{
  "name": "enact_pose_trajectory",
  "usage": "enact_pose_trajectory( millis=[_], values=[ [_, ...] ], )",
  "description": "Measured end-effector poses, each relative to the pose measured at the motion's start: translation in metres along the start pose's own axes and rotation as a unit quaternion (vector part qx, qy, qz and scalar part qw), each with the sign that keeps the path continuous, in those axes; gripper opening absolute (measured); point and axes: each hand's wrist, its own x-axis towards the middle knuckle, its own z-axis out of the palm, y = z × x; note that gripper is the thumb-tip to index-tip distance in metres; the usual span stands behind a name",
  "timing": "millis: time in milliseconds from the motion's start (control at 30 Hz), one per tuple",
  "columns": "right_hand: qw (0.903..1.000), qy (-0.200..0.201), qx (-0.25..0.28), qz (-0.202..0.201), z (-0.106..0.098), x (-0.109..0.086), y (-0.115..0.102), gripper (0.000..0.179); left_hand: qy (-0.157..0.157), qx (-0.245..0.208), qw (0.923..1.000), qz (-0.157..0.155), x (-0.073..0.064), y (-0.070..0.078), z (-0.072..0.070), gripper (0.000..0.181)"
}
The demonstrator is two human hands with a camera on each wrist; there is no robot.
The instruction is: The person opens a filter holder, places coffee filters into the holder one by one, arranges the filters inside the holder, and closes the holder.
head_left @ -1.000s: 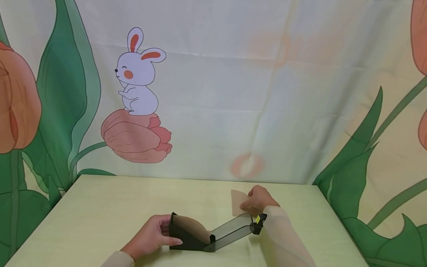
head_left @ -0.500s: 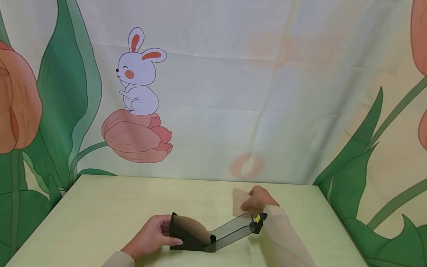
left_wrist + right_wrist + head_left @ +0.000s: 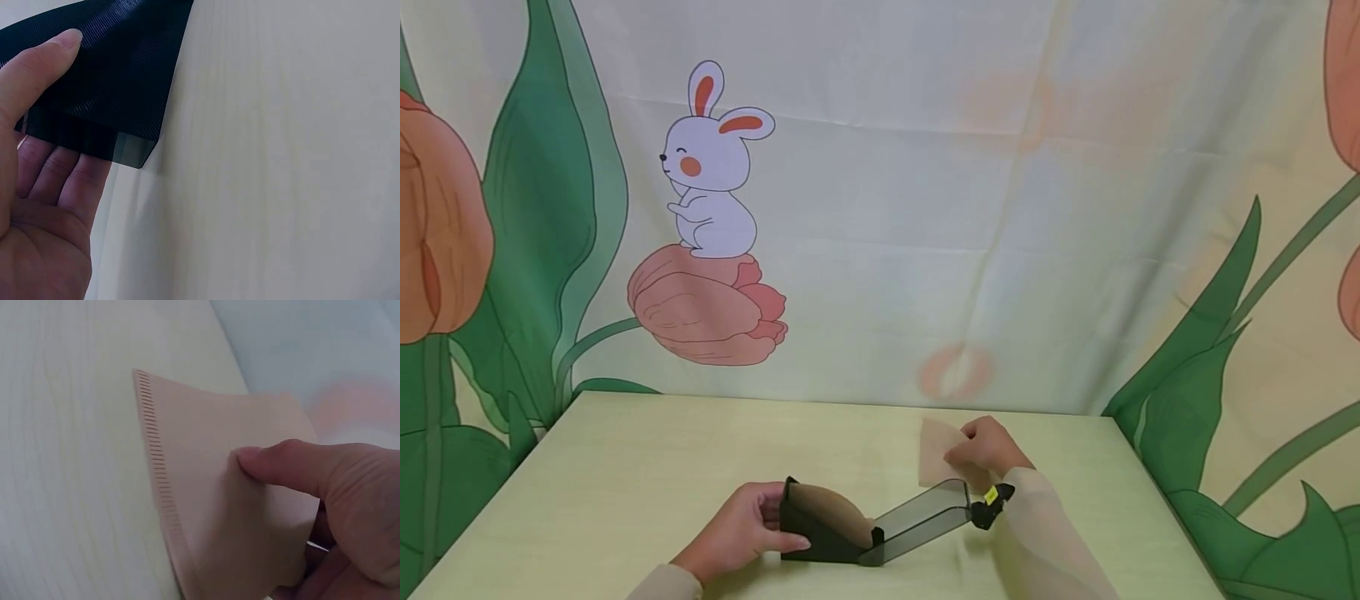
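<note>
A black box (image 3: 822, 535) with a clear hinged lid (image 3: 925, 514) stands on the table, its lid swung out to the right. Brown paper coffee filters (image 3: 831, 510) stand inside it. My left hand (image 3: 747, 527) grips the box's left end; in the left wrist view the thumb lies on the ribbed black side (image 3: 119, 69), fingers on the far side. Behind the lid, my right hand (image 3: 988, 446) pinches a single brown coffee filter (image 3: 931, 458). The right wrist view shows this filter (image 3: 200, 469) with a crimped seam along one edge, the thumb on its face.
The pale wooden table (image 3: 662, 467) ends at a printed cloth backdrop (image 3: 865, 250) with a rabbit and tulips. A small black device (image 3: 988, 507) with a yellow mark sits at the right wrist, close to the lid's end.
My right hand and wrist have shifted slightly right, and the filter it holds has changed its tilt a little. The left hand and the box stay where they were.
</note>
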Motion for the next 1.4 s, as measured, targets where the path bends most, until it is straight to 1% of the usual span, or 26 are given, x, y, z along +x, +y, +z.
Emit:
enact_pose_trajectory(
  millis=[100,200,300,400,600,700,800,967,1133,1267,1400],
  values=[
    [0.9995,-0.015,0.019,-0.022,-0.007,-0.004,-0.002,0.019,0.0,0.001,1.0,0.002,0.0,0.0,0.0,0.047],
    [0.9982,-0.028,0.044,-0.03,-0.014,-0.009,-0.008,0.019,0.002,0.001,1.0,0.002,0.0,0.0,-0.001,0.048],
    [0.9968,-0.032,0.064,-0.036,-0.021,-0.015,-0.016,0.018,0.005,0.0,1.0,-0.004,0.0,0.0,-0.001,0.049],
    [0.995,-0.036,0.075,-0.055,-0.027,-0.022,-0.026,0.016,0.006,0.001,1.0,-0.004,0.0,0.0,0.0,0.049],
    [0.9905,-0.043,0.062,-0.115,-0.039,-0.037,-0.048,0.014,0.002,0.004,1.0,0.006,0.002,0.001,0.001,0.046],
    [0.987,-0.049,0.055,-0.143,-0.041,-0.044,-0.06,0.013,0.001,0.004,0.9999,0.009,0.003,0.001,0.001,0.046],
    [0.9824,-0.059,0.06,-0.167,-0.041,-0.051,-0.071,0.013,0.002,0.004,1.0,0.005,0.002,0.0,0.001,0.046],
    [0.9772,-0.074,0.064,-0.189,-0.041,-0.061,-0.088,0.017,0.005,0.01,0.9999,-0.001,0.002,0.0,0.002,0.046],
    [0.9731,-0.082,0.064,-0.206,-0.043,-0.069,-0.106,0.016,0.007,0.009,0.9999,-0.004,0.002,0.0,0.002,0.048],
    [0.9711,-0.08,0.064,-0.216,-0.044,-0.075,-0.119,0.016,0.007,0.008,0.9999,-0.004,0.002,-0.001,0.001,0.048],
    [0.9686,-0.081,0.072,-0.224,-0.043,-0.084,-0.132,0.013,0.006,0.009,0.9999,0.002,0.003,-0.002,0.001,0.047]
  ],
)
